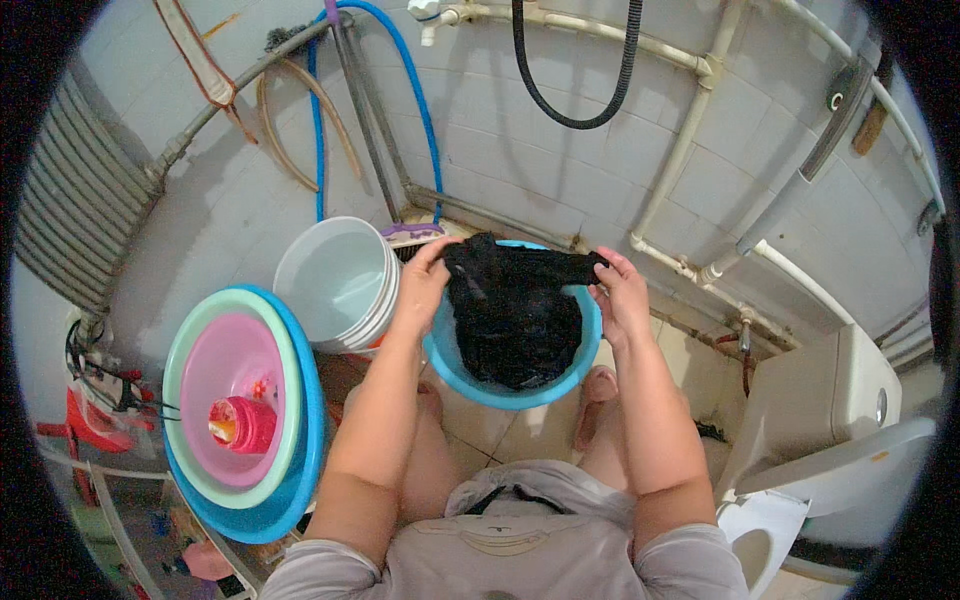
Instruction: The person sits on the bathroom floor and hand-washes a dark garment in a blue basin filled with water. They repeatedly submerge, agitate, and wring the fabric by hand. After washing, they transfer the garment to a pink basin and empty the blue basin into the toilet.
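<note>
A black garment (515,315) is stretched between my two hands over a blue basin (468,388) on the floor. Its upper edge is pulled nearly straight across, while the lower part hangs down into the basin. My left hand (425,285) pinches the left end of that edge, and my right hand (622,295) grips the right end between thumb and fingers. What kind of garment it is, I cannot tell. The cloth hides most of the basin's inside.
Left of the basin stands a white bucket (335,275) of water. Nested blue, green and pink basins (215,360) hold a red jar (243,425) farther left. A toilet (820,430) is at the right. Pipes (690,130) and a blue hose (415,85) run along the tiled wall.
</note>
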Tool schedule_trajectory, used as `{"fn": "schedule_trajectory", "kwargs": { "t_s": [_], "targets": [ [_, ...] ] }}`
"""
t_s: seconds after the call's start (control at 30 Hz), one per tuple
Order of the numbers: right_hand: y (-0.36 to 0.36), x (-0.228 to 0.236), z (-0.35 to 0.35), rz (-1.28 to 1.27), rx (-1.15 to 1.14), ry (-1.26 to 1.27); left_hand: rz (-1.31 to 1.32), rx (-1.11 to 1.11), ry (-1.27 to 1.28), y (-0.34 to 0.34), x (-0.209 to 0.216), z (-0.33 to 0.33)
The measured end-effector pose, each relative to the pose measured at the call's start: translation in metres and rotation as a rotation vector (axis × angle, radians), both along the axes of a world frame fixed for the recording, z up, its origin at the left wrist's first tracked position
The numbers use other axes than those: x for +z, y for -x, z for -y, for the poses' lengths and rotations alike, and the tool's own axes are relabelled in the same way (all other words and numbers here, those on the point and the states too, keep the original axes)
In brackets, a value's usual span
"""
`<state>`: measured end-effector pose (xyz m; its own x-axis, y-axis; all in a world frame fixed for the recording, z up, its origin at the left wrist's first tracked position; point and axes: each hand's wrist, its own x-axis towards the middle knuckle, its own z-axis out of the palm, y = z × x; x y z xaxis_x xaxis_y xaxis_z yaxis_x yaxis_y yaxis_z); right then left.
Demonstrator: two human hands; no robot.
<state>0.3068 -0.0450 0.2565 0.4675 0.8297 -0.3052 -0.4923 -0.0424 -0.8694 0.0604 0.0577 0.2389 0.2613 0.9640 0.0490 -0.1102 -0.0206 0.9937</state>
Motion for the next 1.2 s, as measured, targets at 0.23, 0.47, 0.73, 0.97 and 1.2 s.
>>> {"fn": "schedule_trajectory", "kwargs": {
  "t_s": [0.23,0.47,0.73,0.97,1.2],
  "targets": [
    [-0.003,-0.022,-0.011,0.078,0.004,-0.024,0.18,-0.1,0.082,0.002,0.033,0.006],
    [0.054,-0.012,-0.009,0.196,0.407,-0.005,-0.298,-0.024,-0.397,-0.02,0.005,0.018],
    [0.054,-0.018,-0.013,1.043,0.413,0.053,-0.454,-0.043,-0.526,-0.01,0.023,0.021],
    [0.038,-0.027,-0.001,1.426,0.455,0.036,-0.17,0.086,-0.249,-0.009,0.024,0.013],
    [0.029,-0.003,-0.006,0.783,0.723,0.112,0.013,0.161,-0.085,-0.002,0.018,-0.004]
  ]
}}
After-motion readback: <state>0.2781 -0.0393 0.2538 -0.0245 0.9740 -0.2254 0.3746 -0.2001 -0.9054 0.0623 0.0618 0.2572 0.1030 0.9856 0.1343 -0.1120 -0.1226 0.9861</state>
